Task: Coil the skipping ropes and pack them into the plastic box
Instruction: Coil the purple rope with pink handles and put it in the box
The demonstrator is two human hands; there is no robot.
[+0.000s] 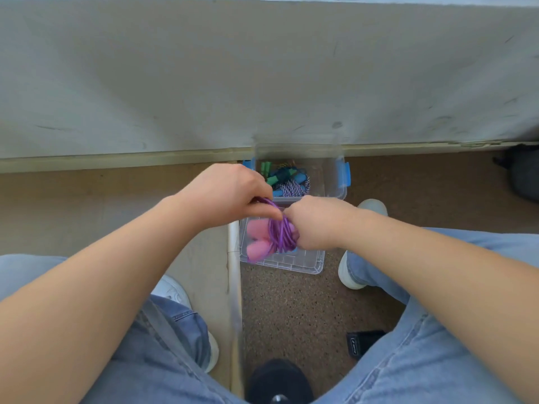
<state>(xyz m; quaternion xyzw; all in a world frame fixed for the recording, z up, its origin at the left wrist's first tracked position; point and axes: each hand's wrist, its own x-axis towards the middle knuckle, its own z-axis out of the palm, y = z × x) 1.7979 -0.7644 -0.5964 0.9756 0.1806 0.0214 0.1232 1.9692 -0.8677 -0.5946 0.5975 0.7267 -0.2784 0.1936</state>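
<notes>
Pinching the purple skipping rope coil (281, 233) between left hand (227, 196) and right hand (318, 223), seemingly over the lid (291, 263), just short of the plastic box (335, 182); liable to spring apart on the way in if either pinch slackens.

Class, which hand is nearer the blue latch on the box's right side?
Right. The right hand grips the purple rope just below and left of the blue latch; the left hand pinches it farther left.

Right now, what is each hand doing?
Left hand: closed, pinching the coiled purple skipping rope with pink handles.
Right hand: closed, gripping the same rope's coil.
</notes>
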